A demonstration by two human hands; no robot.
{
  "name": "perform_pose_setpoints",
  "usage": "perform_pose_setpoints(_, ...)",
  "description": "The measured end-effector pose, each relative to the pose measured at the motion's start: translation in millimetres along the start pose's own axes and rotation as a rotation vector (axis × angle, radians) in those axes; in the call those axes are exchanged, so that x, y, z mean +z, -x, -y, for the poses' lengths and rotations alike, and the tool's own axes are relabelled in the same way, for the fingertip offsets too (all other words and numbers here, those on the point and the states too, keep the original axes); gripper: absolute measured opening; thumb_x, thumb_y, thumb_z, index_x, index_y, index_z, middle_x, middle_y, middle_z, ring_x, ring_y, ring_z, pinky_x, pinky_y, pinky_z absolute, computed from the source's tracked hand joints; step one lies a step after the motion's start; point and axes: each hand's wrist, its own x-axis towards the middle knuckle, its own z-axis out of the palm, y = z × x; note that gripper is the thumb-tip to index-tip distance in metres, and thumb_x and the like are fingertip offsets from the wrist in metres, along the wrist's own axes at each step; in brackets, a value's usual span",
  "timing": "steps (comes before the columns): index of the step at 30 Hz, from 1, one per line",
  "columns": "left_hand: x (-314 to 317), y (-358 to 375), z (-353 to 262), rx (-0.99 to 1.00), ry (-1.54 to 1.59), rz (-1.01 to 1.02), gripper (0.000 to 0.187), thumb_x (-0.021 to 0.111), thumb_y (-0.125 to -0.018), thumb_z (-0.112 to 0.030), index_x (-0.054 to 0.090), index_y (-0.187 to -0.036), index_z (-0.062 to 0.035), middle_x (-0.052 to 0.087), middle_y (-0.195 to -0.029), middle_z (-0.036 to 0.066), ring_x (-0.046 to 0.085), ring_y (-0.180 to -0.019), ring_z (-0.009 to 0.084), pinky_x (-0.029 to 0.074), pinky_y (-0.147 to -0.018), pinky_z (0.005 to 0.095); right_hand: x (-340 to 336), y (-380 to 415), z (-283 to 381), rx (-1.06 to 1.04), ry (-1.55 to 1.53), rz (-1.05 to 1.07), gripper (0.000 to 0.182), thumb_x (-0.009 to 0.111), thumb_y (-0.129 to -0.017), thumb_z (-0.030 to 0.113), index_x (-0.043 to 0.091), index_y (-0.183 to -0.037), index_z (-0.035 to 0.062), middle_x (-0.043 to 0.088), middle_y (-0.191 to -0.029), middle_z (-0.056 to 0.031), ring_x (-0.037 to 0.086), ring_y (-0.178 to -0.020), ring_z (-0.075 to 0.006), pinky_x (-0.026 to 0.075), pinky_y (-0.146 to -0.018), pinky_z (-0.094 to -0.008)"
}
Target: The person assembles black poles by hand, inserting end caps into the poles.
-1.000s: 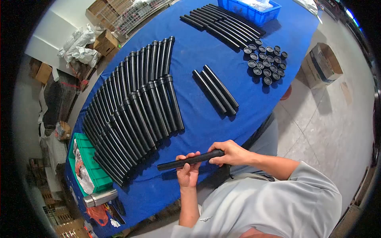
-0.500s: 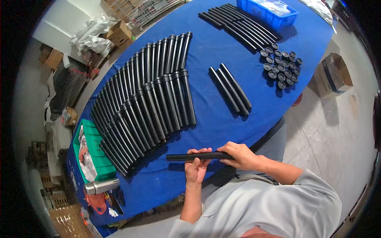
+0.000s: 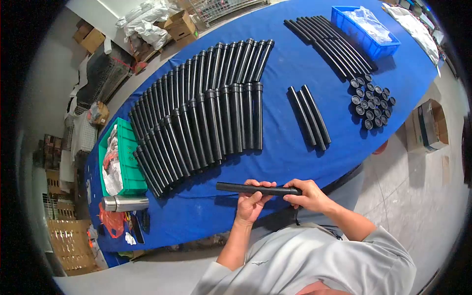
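My left hand [image 3: 251,204] wraps round the middle of a black tube [image 3: 230,187], fingers behind it and thumb in front. At the tube's right end my right hand [image 3: 310,196] grips it, over what looks like a wider cap rim; the fingers partly hide this end. The tube lies nearly level above the near table edge. Three loose black tubes [image 3: 309,118] without visible caps rest beyond my right hand. Farther right sits a cluster of round black caps [image 3: 369,104]. Ahead and left, two rows of capped black tubes [image 3: 201,110] lie side by side.
A blue cloth covers the table [image 3: 280,162]. More black tubes [image 3: 339,51] lie by a blue bin [image 3: 381,48] at the far right. On the left stand a green crate [image 3: 132,169] and a steel flask [image 3: 127,204]. A cardboard box [image 3: 418,130] stands on the floor.
The camera view has shifted, so the table's contents appear farther right. Both hands still hold the tube; a wider rim now shows at its right end, beside my right hand's fingers.
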Motion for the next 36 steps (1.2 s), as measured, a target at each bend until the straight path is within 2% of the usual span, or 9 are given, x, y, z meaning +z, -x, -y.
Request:
perform_pose_setpoints(3,11.3,-0.6,-1.5,-0.002,-0.007,-0.015,0.028,0.072,-0.092,-0.002,0.061,-0.118,-0.0066,0.067,-0.126,0.023,0.058,-0.13,0.0418,0.053,-0.107,0.057,0.0,2.1,2.1,0.032,-0.001,-0.015,0.032,0.075,-0.093,0.018,0.067,-0.116,-0.0013,0.069,-0.081,-0.0069,0.07,-0.072,-0.0147,0.057,-0.063,-0.0313)
perform_pose_setpoints(7,8.9,-1.2,0.0,-0.022,0.013,-0.031,0.03,0.073,-0.092,-0.003,0.06,-0.119,-0.0065,0.066,-0.127,0.023,0.058,-0.13,0.0419,0.053,-0.107,0.0585,2.9,2.5,-4.9,-0.394,0.479,-0.154,0.04,0.079,-0.089,0.02,0.066,-0.121,0.0009,0.069,-0.104,-0.0179,0.069,-0.096,-0.0255,0.055,-0.078,-0.038)
perform_pose_setpoints(10,1.8,-0.6,-0.7,-0.026,0.021,0.002,0.032,0.073,-0.092,-0.003,0.058,-0.12,-0.0078,0.066,-0.128,0.023,0.058,-0.131,0.0422,0.051,-0.108,0.0598,2.4,8.3,11.0,-0.3,0.261,-0.166,0.04,0.079,-0.089,0.02,0.066,-0.122,0.0009,0.07,-0.097,-0.0156,0.07,-0.088,-0.0243,0.055,-0.073,-0.0371)
perform_pose_setpoints(11,1.8,0.4,-0.3,-0.026,0.025,0.005,0.032,0.073,-0.092,-0.003,0.058,-0.12,-0.0078,0.066,-0.127,0.023,0.058,-0.131,0.0422,0.051,-0.108,0.0598,0.4,9.6,17.2,0.059,-0.039,-0.026,0.041,0.078,-0.09,0.021,0.066,-0.122,0.0003,0.07,-0.088,-0.0135,0.07,-0.076,-0.023,0.055,-0.067,-0.0361)
perform_pose_setpoints(15,1.0,0.0,0.2,-0.008,0.027,0.007,0.032,0.072,-0.092,-0.002,0.059,-0.12,-0.0071,0.067,-0.126,0.022,0.058,-0.13,0.0416,0.052,-0.108,0.0586,8.3,3.2,-4.0,-0.319,0.171,-0.149,0.037,0.074,-0.093,0.024,0.066,-0.119,-0.0007,0.068,-0.077,-0.0115,0.068,-0.063,-0.0205,0.053,-0.059,-0.0349)
perform_pose_setpoints(22,-2.0,1.9,-1.0,0.012,-0.022,0.015,0.031,0.073,-0.092,-0.002,0.059,-0.119,-0.0074,0.067,-0.125,0.022,0.06,-0.127,0.0416,0.052,-0.108,0.0591,8.6,6.5,1.5,-0.211,0.107,-0.079,0.034,0.07,-0.095,0.024,0.066,-0.117,-0.0017,0.069,-0.08,-0.0139,0.07,-0.065,-0.0215,0.054,-0.061,-0.0376)
perform_pose_setpoints(31,5.7,-2.3,-0.2,-0.017,-0.03,0.004,0.033,0.071,-0.094,-0.003,0.058,-0.124,-0.0057,0.065,-0.13,0.023,0.058,-0.131,0.0415,0.053,-0.107,0.0577,7.5,3.6,-19.9,-0.563,0.53,-0.212,0.039,0.074,-0.092,0.026,0.066,-0.121,0.0015,0.069,-0.101,-0.0199,0.069,-0.094,-0.0342,0.056,-0.076,-0.0398)
perform_pose_setpoints(34,-5.4,-1.8,-1.9,-0.016,-0.038,0.057,0.033,0.071,-0.095,-0.005,0.058,-0.125,-0.0059,0.064,-0.132,0.024,0.057,-0.131,0.042,0.052,-0.108,0.058,7.3,10.7,-5.1,-0.471,0.354,-0.223,0.04,0.074,-0.089,0.021,0.063,-0.123,0.0026,0.066,-0.1,-0.0182,0.068,-0.093,-0.035,0.056,-0.076,-0.0424)
perform_pose_setpoints(36,-5.4,-0.8,-1.7,-0.012,-0.037,0.051,0.032,0.07,-0.095,-0.005,0.058,-0.125,-0.006,0.064,-0.132,0.024,0.057,-0.131,0.0421,0.052,-0.109,0.0578,-0.5,13.8,16.4,-0.073,0.127,-0.053,0.04,0.076,-0.089,0.021,0.063,-0.123,0.0031,0.064,-0.098,-0.0171,0.067,-0.09,-0.0348,0.055,-0.074,-0.0421)
